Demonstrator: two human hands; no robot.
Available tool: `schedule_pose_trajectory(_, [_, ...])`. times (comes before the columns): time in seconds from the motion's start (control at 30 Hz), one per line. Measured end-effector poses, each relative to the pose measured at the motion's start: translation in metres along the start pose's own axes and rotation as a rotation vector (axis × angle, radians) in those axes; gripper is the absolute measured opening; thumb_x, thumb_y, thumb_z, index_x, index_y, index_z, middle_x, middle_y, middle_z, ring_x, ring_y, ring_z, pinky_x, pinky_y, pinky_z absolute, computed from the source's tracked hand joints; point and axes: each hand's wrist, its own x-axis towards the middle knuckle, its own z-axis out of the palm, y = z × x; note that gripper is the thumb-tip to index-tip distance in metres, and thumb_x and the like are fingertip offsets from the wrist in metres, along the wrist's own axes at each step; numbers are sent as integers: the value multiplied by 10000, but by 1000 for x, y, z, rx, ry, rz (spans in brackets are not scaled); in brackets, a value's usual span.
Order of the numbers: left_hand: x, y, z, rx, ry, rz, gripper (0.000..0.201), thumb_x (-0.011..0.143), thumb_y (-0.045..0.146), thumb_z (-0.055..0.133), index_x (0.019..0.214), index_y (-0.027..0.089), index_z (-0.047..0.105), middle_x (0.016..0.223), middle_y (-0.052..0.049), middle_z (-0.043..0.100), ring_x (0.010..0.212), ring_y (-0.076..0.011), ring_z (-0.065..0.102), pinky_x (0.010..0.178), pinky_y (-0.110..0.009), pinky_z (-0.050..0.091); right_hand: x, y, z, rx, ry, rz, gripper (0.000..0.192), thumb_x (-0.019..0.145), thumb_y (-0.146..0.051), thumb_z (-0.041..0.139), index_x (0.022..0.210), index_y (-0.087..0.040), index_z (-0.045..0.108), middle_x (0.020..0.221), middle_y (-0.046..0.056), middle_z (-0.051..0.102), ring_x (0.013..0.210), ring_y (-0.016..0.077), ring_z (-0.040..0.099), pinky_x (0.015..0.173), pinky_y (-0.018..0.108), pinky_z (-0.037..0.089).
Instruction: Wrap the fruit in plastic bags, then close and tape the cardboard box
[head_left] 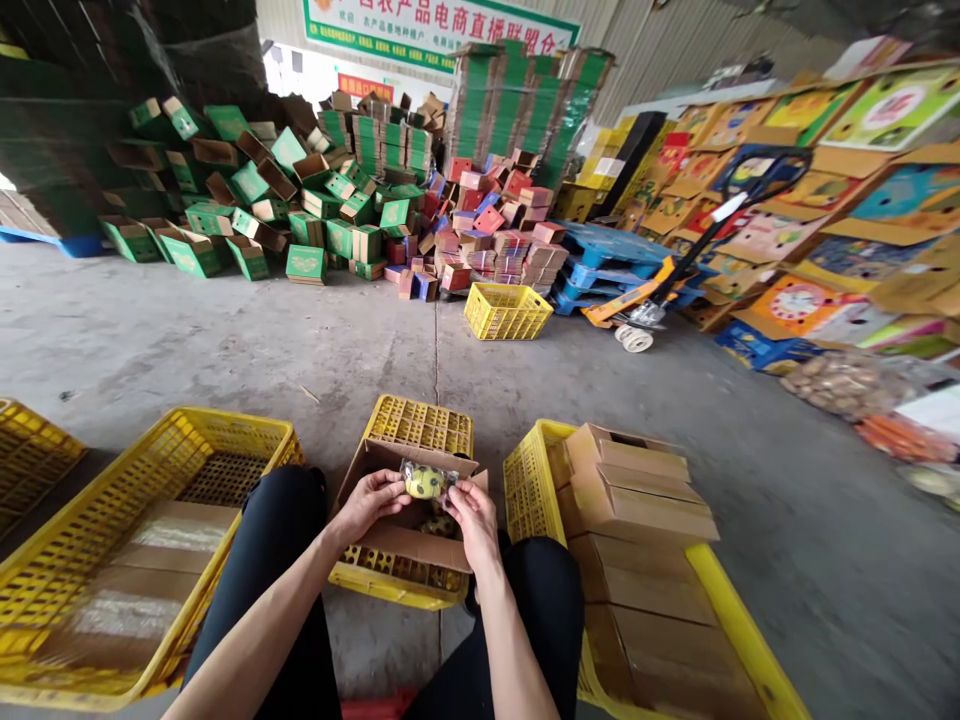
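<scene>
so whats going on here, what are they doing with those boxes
A seated person holds a small yellow item in clear wrap with both hands, the left hand and right hand pinching either side, just above an open cardboard box that rests on an upturned yellow crate between their knees. More of what look like the same items lie in the box. A yellow crate to the right holds stacked closed cartons, and another on the left holds taped cartons.

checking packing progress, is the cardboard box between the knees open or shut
Open: the cardboard box has its flaps spread, and both hands hold a wrapped yellow item over it.
</scene>
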Motion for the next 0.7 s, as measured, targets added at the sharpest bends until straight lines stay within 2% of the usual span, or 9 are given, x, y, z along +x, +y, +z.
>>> schedule_pose_trajectory(0.17, [2,-2,-2,104,30,40,468,658,465,960,898,149,712,693,-3,739,583,-126,713,566,-186,531,-1,5,-2,-4,7,41,544,612,-536,915,1017,-213,749,980,69,793,891,231,748,839,369,601])
schedule_pose_trajectory(0.27, [2,-2,-4,176,3,54,463,711,534,907,883,134,751,591,14,679,470,-87,612,481,-165,429,0,7,-1,9,18,94,492,607,-479,913,984,-211,745,928,53,795,874,229,754,821,360,609])
schedule_pose_trajectory(0.33, [2,-2,-4,175,-26,53,493,750,577,867,925,125,779,612,-3,693,478,-87,601,483,-170,419,1,9,2,21,33,122,456,592,-443,914,942,-211,734,888,41,793,851,227,755,789,347,613])
schedule_pose_trajectory(0.5, [-1,-1,1,135,-98,30,568,722,506,920,1138,142,789,953,-92,798,741,-157,716,662,-221,530,1,14,8,15,43,159,403,564,-372,915,876,-208,719,829,25,789,811,217,749,726,309,598])
schedule_pose_trajectory(0.6, [-3,0,3,104,-144,18,617,703,460,948,1216,164,771,1152,-128,783,939,-227,743,801,-279,557,-3,18,11,3,19,178,398,562,-347,918,883,-201,733,811,23,786,789,202,736,683,276,575])
schedule_pose_trajectory(0.7, [-4,2,3,84,-201,19,619,745,449,926,1279,189,749,1245,-129,759,1070,-267,725,885,-310,544,-6,18,14,15,-16,200,384,578,-344,916,889,-193,750,821,31,790,776,191,725,682,269,569])
